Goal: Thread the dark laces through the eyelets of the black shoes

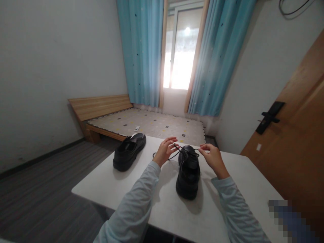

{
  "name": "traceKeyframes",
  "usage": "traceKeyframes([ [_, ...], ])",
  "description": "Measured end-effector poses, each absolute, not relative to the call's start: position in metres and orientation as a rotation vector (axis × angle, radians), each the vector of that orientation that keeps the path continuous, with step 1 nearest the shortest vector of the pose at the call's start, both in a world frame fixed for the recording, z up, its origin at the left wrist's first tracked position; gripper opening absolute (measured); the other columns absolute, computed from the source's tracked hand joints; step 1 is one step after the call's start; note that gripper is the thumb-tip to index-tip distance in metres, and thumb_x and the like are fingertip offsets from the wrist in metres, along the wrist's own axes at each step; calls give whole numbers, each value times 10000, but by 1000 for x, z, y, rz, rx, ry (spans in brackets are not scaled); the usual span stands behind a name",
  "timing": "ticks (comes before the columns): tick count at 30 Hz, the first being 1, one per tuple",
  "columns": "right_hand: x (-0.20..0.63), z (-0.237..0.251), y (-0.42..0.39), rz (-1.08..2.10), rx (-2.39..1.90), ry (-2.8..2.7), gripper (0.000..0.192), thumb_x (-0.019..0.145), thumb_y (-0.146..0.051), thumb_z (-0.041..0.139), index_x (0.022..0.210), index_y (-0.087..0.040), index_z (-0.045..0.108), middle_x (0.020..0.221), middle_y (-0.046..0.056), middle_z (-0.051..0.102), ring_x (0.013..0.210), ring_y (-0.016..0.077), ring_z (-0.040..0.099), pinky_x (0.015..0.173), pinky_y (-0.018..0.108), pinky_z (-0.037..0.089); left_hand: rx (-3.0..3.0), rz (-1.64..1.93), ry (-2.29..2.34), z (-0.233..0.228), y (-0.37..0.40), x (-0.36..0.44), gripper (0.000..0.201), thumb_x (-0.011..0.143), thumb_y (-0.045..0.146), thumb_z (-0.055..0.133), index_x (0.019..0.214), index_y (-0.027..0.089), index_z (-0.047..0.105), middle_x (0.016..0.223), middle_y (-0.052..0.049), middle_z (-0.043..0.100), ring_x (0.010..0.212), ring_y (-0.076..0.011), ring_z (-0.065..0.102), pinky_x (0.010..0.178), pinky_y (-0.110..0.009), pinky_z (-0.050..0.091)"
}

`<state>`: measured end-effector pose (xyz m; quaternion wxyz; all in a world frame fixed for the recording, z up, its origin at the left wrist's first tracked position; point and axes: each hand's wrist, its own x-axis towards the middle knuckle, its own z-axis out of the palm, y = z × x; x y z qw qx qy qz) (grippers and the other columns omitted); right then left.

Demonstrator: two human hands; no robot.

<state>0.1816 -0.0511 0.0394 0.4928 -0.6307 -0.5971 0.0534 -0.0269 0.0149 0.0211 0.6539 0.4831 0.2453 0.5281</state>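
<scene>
The white rectangular worktop (227,216) carries two shoes, and both light-blue sleeves reach across its near edge. The black leather lace-up shoe (188,172) stands upright at the centre of the worktop, heel toward the person and toe pointing away. The left hand (165,150) is at the left of its lacing area, the grip closed by fingertips on one end of the thin black shoelace (174,153); a slack loop of that lace lies on the worktop just to the left of the hand. The right hand (212,155) is at the right of the lacing area, its grip pinched on the other lace end, which runs taut to the eyelets. Risks, as a judgement: the fingertip pinch covers little of the lace, so a sideways pull can draw an end out of the fingers; unequal tension between the two hands can turn or slide the unheld shoe on the smooth surface; the slack loop may snag or knot under the wrist. The second black leather shoe (129,152) sits well apart at the far left, near the worktop edge, where a sweeping sleeve can knock it off. Beyond stand the low wooden bed (106,111) and the blue curtains (141,50).
</scene>
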Motion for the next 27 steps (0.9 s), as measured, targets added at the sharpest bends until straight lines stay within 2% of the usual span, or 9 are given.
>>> traceKeyframes([
  [3, 192, 40, -50, 191, -1527, -1395, 158, 655, -318, 612, 663, -160, 616, 870, 119, 686, 739, 214, 630, 754, 381, 474, 1256, 1220, 647, 21, 15, -25, 327, 755, 201, 554, 1073, 127, 541, 1143, -134, 586, 726, -82, 611, 784, -304, 537],
  [8, 204, 47, -53, 241, -1475, -1325, 245, 627, -408, 635, 600, -169, 587, 839, 113, 697, 697, 209, 638, 695, 370, 489, 1659, 1170, 966, 14, 14, -21, 328, 697, 183, 620, 1018, 124, 583, 1008, -121, 651, 601, -102, 612, 573, -242, 516],
  [10, 206, 50, -54, 263, -1460, -1303, 280, 608, -438, 646, 597, -165, 586, 841, 122, 696, 691, 211, 639, 681, 370, 491, 1778, 1095, 1067, 14, 12, -22, 274, 704, 227, 635, 962, 136, 623, 886, -85, 686, 558, -113, 614, 572, -249, 508],
  [14, 208, 53, -55, 286, -1416, -1283, 321, 599, -471, 661, 619, -157, 597, 849, 126, 694, 698, 205, 633, 691, 375, 495, 1927, 1041, 1110, 18, 8, -23, 184, 710, 310, 657, 812, 161, 694, 704, -41, 698, 636, -149, 646, 660, -259, 499],
  [19, 215, 54, -57, 349, -1341, -1190, 351, 596, -486, 686, 677, -152, 610, 850, 106, 687, 685, 175, 614, 650, 345, 505, 1909, 1170, 1032, 20, 12, -21, 227, 753, 362, 604, 797, 157, 690, 780, -45, 701, 744, -151, 628, 739, -266, 486],
  [27, 232, 62, -68, 541, -1084, -917, 327, 569, -404, 768, 706, -151, 612, 808, 50, 676, 626, 116, 621, 566, 254, 540, 1611, 1031, 850, 19, 9, -16, 247, 778, 346, 540, 851, 124, 621, 842, -50, 652, 788, -131, 601, 671, -224, 490],
])
